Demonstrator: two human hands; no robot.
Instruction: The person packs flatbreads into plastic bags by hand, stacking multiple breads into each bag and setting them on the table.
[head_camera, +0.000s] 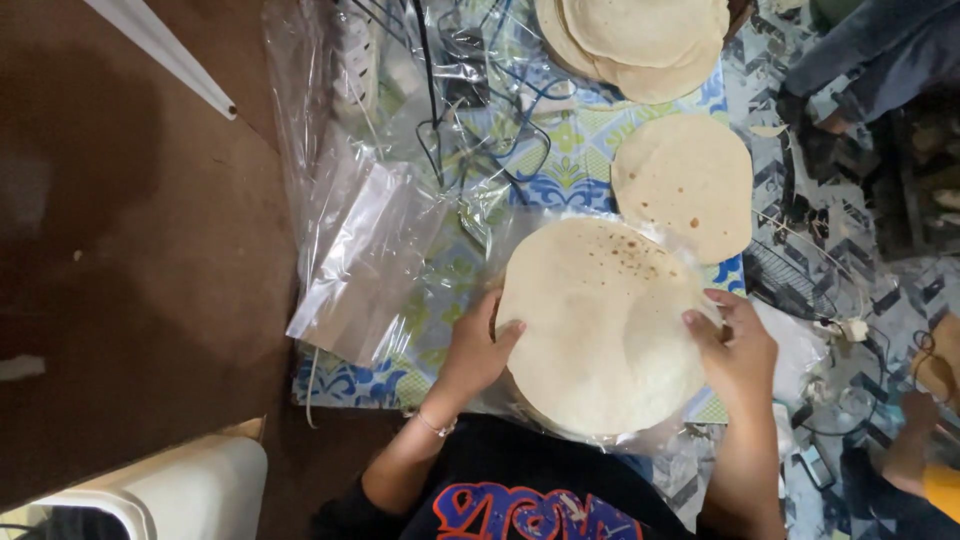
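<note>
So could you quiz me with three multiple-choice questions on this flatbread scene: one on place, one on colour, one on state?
1. Where does the single flatbread lie?
A. beyond the held stack
B. on the brown floor
C. inside a box

2. What colour are the flatbreads?
A. green
B. pale cream with brown spots
C. black

3. How is the stack held?
A. by both hands
B. by one hand
C. untouched

A: it lies farther up the patterned mat.
B: pale, brown-speckled.
A: left hand and right hand grip opposite edges.
</note>
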